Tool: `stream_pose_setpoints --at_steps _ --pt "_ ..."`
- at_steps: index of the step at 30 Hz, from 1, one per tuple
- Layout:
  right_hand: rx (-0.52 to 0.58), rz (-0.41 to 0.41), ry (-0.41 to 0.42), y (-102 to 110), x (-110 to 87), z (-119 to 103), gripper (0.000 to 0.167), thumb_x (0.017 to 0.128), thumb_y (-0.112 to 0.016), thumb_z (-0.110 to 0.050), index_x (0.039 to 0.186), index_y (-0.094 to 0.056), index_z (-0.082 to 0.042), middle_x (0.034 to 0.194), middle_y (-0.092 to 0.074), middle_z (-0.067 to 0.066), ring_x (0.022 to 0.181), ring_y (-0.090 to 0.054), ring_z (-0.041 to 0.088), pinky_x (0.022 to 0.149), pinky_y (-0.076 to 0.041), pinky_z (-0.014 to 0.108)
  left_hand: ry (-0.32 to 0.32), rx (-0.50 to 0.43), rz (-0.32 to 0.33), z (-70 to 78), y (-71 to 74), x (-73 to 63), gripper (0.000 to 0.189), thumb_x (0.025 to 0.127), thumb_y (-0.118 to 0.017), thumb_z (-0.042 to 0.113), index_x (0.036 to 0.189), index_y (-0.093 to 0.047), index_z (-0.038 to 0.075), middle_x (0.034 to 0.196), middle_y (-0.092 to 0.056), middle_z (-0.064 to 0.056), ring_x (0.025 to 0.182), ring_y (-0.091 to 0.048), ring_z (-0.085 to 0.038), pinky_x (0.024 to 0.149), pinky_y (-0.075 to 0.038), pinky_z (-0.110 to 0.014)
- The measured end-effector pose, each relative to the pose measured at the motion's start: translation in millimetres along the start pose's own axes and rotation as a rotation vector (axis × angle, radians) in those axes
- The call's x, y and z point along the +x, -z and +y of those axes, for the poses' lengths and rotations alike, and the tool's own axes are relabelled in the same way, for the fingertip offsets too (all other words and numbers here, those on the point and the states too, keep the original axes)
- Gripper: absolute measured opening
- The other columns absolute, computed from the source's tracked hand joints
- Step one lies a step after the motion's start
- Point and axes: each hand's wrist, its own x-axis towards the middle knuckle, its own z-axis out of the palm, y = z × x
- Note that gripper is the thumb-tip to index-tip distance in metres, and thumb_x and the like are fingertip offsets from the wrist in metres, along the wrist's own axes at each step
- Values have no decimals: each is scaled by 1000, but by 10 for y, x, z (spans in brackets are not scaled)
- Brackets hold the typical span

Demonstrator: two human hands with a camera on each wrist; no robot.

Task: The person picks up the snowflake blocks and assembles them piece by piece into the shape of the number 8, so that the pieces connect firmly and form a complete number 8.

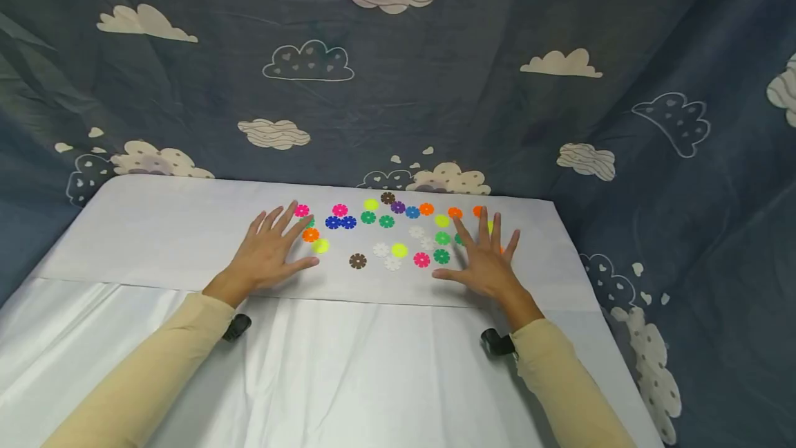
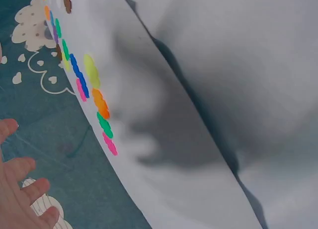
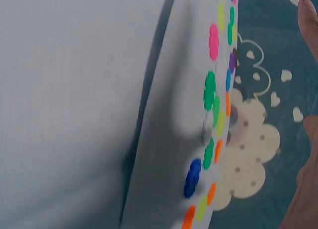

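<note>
Both hands are spread over the white table, palms down, holding nothing. My left hand (image 1: 264,251) is at the left end of a scatter of small, flat, notched plastic discs; its fingertips overlap a green one in the head view. Close by are a pink disc (image 1: 301,210), an orange disc (image 1: 310,234) and a yellow disc (image 1: 320,246). My right hand (image 1: 488,265) hovers at the right end, partly hiding several discs. Beside its thumb are a green disc (image 1: 441,256) and a pink disc (image 1: 421,259). A dark blue disc (image 3: 192,178) shows in the right wrist view.
Between the hands lie more discs, among them a brown disc (image 1: 357,261), a white disc (image 1: 393,264) and a purple disc (image 1: 398,207). A cloud-patterned dark curtain (image 1: 435,109) hangs behind the table. A seam or fold in the white cloth (image 1: 348,301) runs across the front.
</note>
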Motion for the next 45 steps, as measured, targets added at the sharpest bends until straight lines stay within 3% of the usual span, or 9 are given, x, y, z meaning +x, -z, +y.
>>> stream_pose_setpoints --at_steps 8,18,24,28,33,40,45 --pt "94 0 20 94 81 295 113 69 -70 -68 155 -13 -25 158 20 16 142 21 40 104 22 66 60 -167 -4 95 -7 149 78 86 -63 53 147 -37 13 152 -28 -20 134 -29 -45 109 -26 -62" --pt "239 -58 -41 53 340 859 99 75 -80 -47 153 -25 -20 157 -9 21 140 -11 45 110 -13 68 163 -378 -87 103 -87 319 61 87 -70 36 136 -49 6 135 -48 -23 125 -43 -42 102 -37 -61" --pt "325 -128 -70 26 430 1073 76 81 -79 -31 144 -42 -9 136 -40 20 118 -42 37 102 -41 54 194 -510 -71 15 -201 371 52 86 -73 26 127 -55 -2 113 -59 -21 103 -54 -35 94 -45 -50" --pt "360 -150 -98 -5 428 1153 60 82 -78 -24 134 -53 -5 123 -51 20 107 -47 34 94 -47 47 212 -535 -61 -11 -300 413 49 85 -73 23 124 -57 -2 99 -62 -15 88 -54 -28 81 -46 -42" --pt "416 -160 -124 -59 416 1184 47 85 -75 -21 126 -59 -3 119 -56 19 107 -48 33 97 -44 48 284 -509 -105 28 -334 445 48 86 -73 23 125 -57 0 89 -58 -9 83 -51 -24 72 -43 -35" --pt "427 -144 -134 -106 441 1200 36 86 -73 -16 118 -62 -3 109 -56 15 102 -48 31 92 -45 44 351 -446 -129 71 -326 454 42 87 -72 23 123 -59 4 91 -59 -11 93 -51 -29 77 -45 -41" --pt "428 -126 -139 -123 466 1203 33 86 -73 -13 115 -62 -3 104 -56 14 98 -47 30 88 -44 40 363 -421 -136 89 -339 467 39 88 -71 24 119 -60 4 91 -60 -11 91 -53 -29 76 -47 -42"
